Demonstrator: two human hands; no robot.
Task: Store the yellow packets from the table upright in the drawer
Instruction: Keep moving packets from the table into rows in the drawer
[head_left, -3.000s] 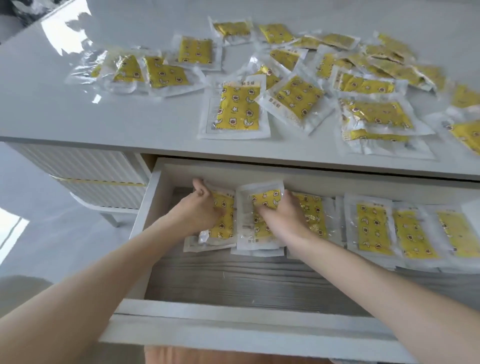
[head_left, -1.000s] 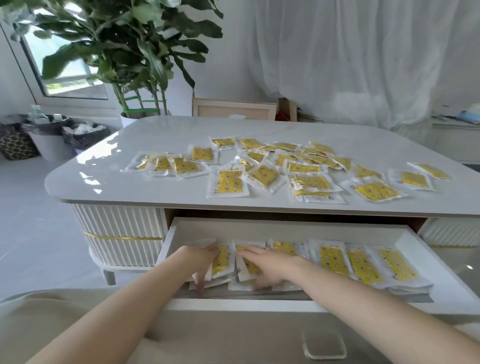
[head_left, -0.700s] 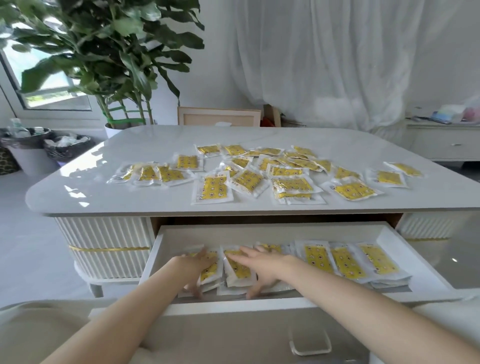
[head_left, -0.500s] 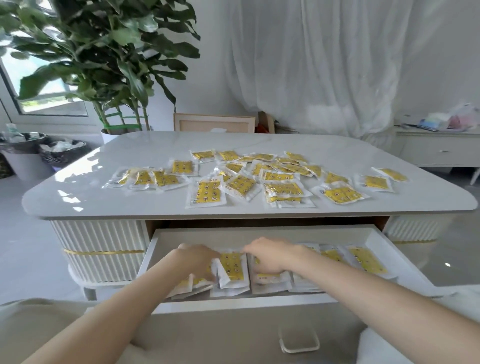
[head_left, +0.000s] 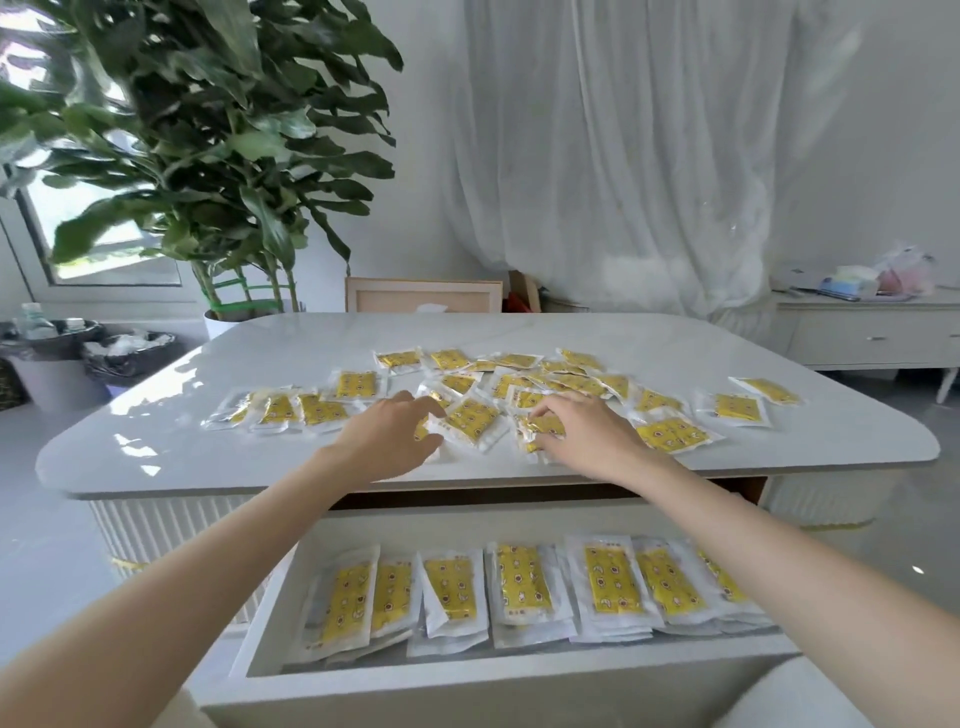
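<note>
Many yellow packets (head_left: 670, 434) in clear wrappers lie scattered flat on the white table top (head_left: 311, 343). My left hand (head_left: 387, 441) reaches over the near edge, fingers spread and slightly curved above one packet (head_left: 470, 421), touching its left end. To the right, my right hand (head_left: 584, 436) pinches another yellow packet (head_left: 543, 426) between thumb and fingertips. Below the table top the drawer (head_left: 467, 693) stands pulled out. Inside it a row of stored packets (head_left: 522, 584) leans back against the drawer's rear wall.
A large potted plant (head_left: 208, 156) stands behind the table's left corner. Lined bins (head_left: 52, 358) sit on the floor at far left. A wooden frame (head_left: 423, 296) and a white curtain are behind the table, and a low sideboard (head_left: 872, 332) stands at right.
Both hands have come out of the drawer and risen to the packets on the table top. The packets in the drawer now lean in a row with no hand on them.
</note>
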